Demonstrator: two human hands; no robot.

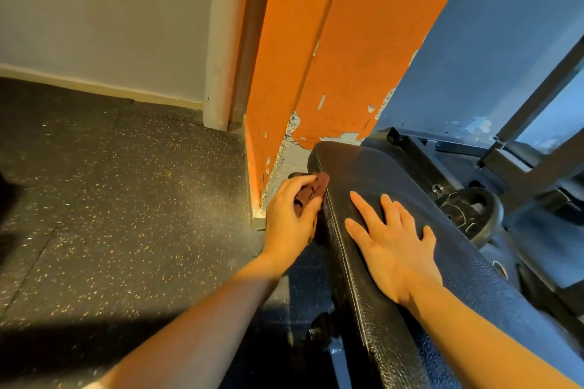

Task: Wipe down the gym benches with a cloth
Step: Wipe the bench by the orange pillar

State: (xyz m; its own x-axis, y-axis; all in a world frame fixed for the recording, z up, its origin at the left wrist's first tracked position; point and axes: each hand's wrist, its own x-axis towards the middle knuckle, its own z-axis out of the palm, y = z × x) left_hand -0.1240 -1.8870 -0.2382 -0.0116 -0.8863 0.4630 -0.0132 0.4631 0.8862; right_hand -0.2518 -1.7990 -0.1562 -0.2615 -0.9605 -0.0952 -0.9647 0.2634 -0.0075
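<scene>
Beside orange pillar point(331, 41) | left hand point(290, 215) grips cloth point(313, 189) | weight plate point(467, 211) right

Bench pad point(373, 186): black grained leatherette, slightly glossy, cracked, pale stitching.
Cloth point(316, 188): reddish-brown soft fabric, matt.
Floor point(110, 199): dark speckled rubber, matt.
Pillar point(347, 57): orange paint, peeling.

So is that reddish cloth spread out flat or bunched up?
Bunched up. The cloth is crumpled inside the left hand, whose fingers curl round it against the bench pad's side edge.
</scene>
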